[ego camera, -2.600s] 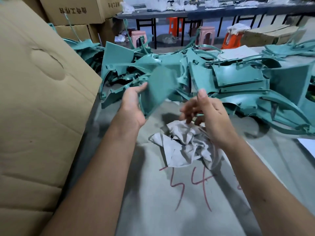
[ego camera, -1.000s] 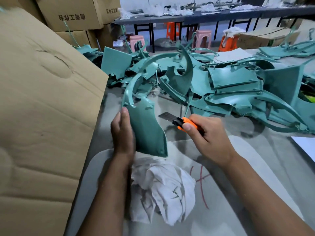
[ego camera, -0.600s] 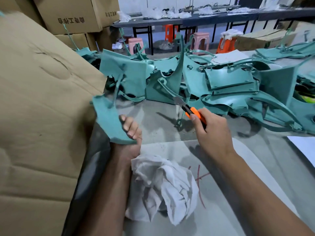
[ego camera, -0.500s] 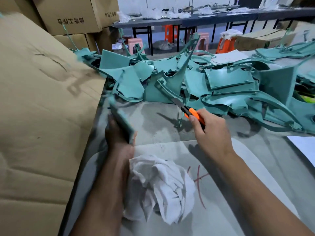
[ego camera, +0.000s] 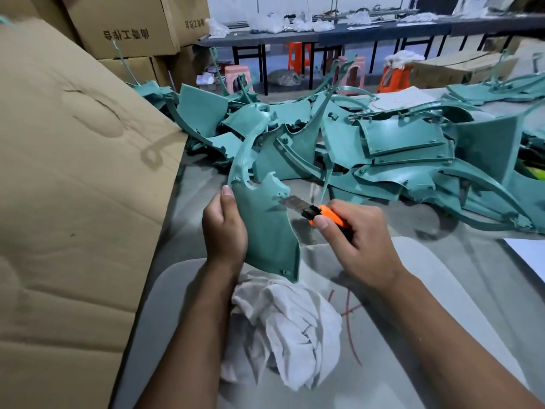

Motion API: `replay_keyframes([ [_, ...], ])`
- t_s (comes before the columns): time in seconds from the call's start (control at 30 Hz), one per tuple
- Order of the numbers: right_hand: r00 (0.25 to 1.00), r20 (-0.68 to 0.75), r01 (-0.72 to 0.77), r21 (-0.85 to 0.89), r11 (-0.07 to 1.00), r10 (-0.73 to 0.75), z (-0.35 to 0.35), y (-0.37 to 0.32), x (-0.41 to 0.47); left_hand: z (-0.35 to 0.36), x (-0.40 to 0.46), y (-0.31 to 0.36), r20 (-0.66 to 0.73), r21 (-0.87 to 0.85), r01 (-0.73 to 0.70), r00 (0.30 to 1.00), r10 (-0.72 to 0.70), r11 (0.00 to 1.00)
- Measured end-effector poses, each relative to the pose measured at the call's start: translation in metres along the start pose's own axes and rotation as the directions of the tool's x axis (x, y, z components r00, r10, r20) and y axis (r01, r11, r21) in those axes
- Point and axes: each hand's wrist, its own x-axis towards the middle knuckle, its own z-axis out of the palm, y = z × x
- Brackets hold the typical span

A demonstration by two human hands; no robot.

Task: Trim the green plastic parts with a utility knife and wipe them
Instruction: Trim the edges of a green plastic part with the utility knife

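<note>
**Two hands busy: one green panel, one orange knife**

My left hand (ego camera: pixel 224 231) is closed around the left edge of a green plastic part (ego camera: pixel 265 228), thumb lying up along that edge and the fingers hidden behind the panel. I hold it upright above the table, its curved arm rising at the top and its lower corner hanging just over a crumpled white rag (ego camera: pixel 284 332).

My right hand (ego camera: pixel 358 240) is wrapped tight on the orange utility knife (ego camera: pixel 321 215), thumb pressed on the front of the handle. The blade (ego camera: pixel 293 202) is extended and points left, its tip meeting the right edge of the part just below the notched tab near the top.

The rag lies on a pale rounded sheet (ego camera: pixel 442 290) with red marks scrawled on it, between my two forearms. This sheet rests on the grey table (ego camera: pixel 460 225).

Beyond my hands, a large heap of green plastic parts (ego camera: pixel 398 154) sprawls across the far side of the table, panels and curved strips tangled over one another. A big sheet of brown cardboard (ego camera: pixel 73 187) leans in on my left, right at the table edge. Stacked cardboard boxes (ego camera: pixel 124 25) stand behind it, and farther back there is a long dark bench (ego camera: pixel 368 31) with orange and pink stools (ego camera: pixel 298 56) beneath it.
</note>
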Motion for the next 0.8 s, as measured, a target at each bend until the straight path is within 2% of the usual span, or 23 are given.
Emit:
replay_keyframes([
  [0.1, 0.999, -0.049, 0.014, -0.003, 1.000, -0.015, -0.001, -0.001, 0.000, -0.003, 0.000, 0.004, 0.051, -0.125, -0.054, 0.997, 0.061, 0.991],
  [0.17, 0.997, -0.073, 0.016, 0.001, 1.000, -0.016, -0.001, 0.000, 0.000, -0.003, 0.001, 0.003, 0.103, -0.154, -0.041, 0.993, 0.057, 0.987],
  [0.37, 0.998, -0.011, 0.059, 0.037, 0.998, -0.059, 0.001, 0.002, 0.000, 0.005, 0.005, -0.007, 0.197, -0.058, 0.218, 0.959, -0.203, 0.974],
  [0.43, 0.997, 0.032, 0.074, 0.036, 0.997, -0.075, 0.002, 0.000, 0.000, 0.005, 0.005, -0.006, 0.192, -0.048, 0.228, 0.957, -0.215, 0.972],
  [0.53, 0.995, 0.059, 0.088, -0.055, 0.995, -0.084, 0.007, -0.002, 0.001, 0.004, 0.006, -0.006, 0.194, -0.016, 0.230, 0.955, -0.223, 0.973],
  [0.7, 0.995, -0.089, -0.063, -0.210, 0.976, 0.045, 0.004, 0.005, 0.002, 0.006, 0.004, -0.004, 0.247, 0.060, 0.212, 0.944, -0.221, 0.975],
  [0.8, 0.997, -0.036, 0.057, -0.108, 0.993, -0.062, 0.000, 0.001, 0.000, 0.007, 0.003, -0.005, 0.292, 0.102, 0.172, 0.936, -0.194, 0.980],
])
